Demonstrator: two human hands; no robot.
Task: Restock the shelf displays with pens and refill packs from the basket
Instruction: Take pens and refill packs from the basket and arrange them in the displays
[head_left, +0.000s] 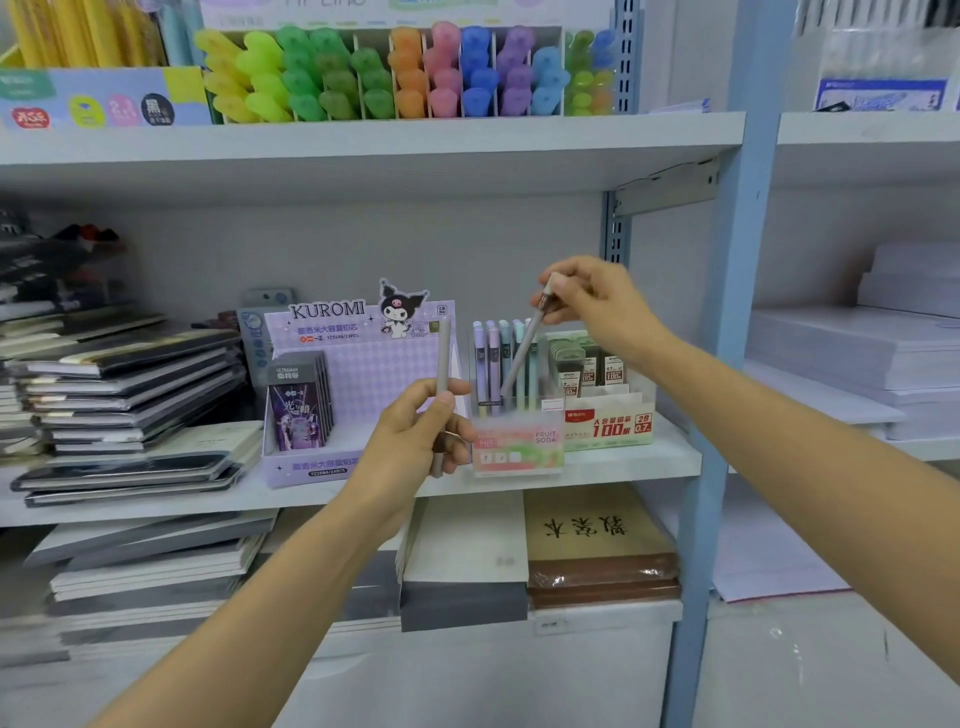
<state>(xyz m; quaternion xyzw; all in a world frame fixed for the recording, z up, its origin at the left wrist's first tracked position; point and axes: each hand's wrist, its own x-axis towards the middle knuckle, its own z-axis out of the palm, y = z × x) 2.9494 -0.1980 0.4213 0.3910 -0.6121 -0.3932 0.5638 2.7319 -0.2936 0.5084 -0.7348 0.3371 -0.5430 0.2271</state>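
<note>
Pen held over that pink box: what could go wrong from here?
The right hand pinches the tilted pen only by its top end, so it may slip or knock the standing pens. The pink box sits near the edge of the shelf; a push might slide it off.

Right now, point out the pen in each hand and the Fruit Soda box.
upright grey pen (443, 358): head view, on its barrel above the left hand (415, 431).
tilted grey pen (523, 351): head view, mid-barrel below the right hand (587, 301).
Fruit Soda box (519, 444): head view, front panel.
</note>
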